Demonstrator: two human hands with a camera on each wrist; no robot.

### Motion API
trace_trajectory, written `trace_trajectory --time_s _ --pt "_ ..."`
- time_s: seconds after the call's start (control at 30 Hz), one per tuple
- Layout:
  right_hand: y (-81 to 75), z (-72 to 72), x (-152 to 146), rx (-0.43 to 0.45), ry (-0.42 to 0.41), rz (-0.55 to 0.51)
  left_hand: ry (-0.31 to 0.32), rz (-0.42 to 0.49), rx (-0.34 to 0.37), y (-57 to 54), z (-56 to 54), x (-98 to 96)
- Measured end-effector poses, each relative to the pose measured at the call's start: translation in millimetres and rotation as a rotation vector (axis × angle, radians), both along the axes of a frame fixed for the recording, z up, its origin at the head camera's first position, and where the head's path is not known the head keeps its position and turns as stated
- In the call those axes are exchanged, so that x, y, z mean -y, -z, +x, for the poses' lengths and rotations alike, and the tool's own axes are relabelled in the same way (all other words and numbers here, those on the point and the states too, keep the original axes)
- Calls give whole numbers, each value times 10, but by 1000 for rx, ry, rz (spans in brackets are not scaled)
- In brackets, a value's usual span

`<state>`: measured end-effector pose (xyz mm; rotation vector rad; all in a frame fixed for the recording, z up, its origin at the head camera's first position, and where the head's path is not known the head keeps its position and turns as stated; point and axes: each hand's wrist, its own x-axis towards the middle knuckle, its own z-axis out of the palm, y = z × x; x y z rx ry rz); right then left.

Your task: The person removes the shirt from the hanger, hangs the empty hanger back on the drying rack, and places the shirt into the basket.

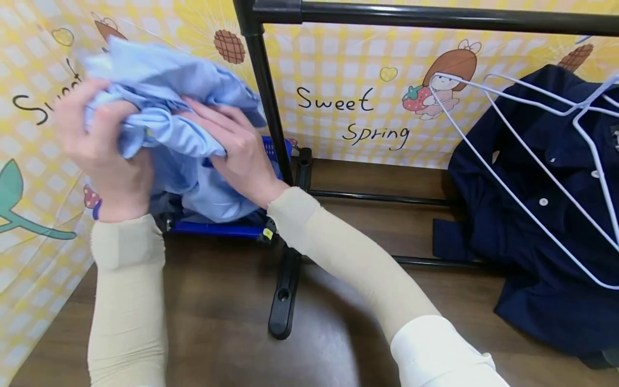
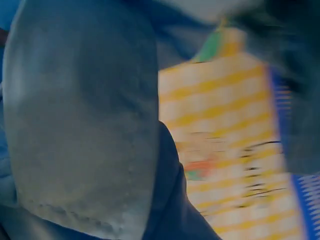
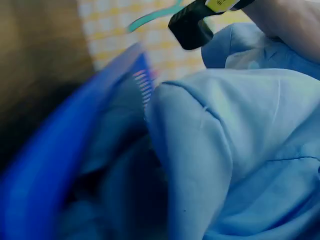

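A crumpled light blue shirt [image 1: 179, 75] is bunched up between both hands at the left in the head view. My left hand [image 1: 108, 145] grips its left side, fingers curled into the folds. From the right, my right hand [image 1: 239, 150] grips the same shirt, its fingertips hidden among the folds. Lower parts of the shirt hang over a blue basket [image 1: 217, 230]. Up close, blue cloth [image 2: 85, 115] fills much of the left wrist view. The right wrist view has the shirt [image 3: 240, 120] draped beside the basket's blue rim [image 3: 55, 145].
Dark clothes lie in the basket. A black clothes rack [image 1: 266, 86] stands just right of the hands, its foot [image 1: 282, 301] on the brown floor [image 1: 217, 322]. Pale hangers [image 1: 483, 156] overlap a navy shirt [image 1: 522, 215] at the right. A yellow checked cloth [image 1: 338, 64] covers the wall.
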<state>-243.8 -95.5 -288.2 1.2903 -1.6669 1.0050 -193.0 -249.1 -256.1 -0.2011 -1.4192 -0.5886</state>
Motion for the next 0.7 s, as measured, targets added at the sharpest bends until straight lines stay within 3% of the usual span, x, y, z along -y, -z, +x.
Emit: trace_trajectory --time_s 0.13,0.2,0.27,0.33,0.47,0.57,0.7 --pt "368 -55 18 202 26 98 39 -53 208 364 -97 187" --pt "483 -65 15 302 62 166 64 -112 362 484 -117 306" --pt "552 -57 11 407 119 265 97 -160 557 556 -113 428" --pt "585 -52 10 497 193 419 123 -197 797 592 -95 545" --pt "634 -58 11 556 321 734 184 -197 1228 642 -62 723" --pt "681 -71 4 546 348 818 241 -166 1341 666 -26 782" --pt "643 -34 -34 588 315 789 287 -153 1304 588 103 778"
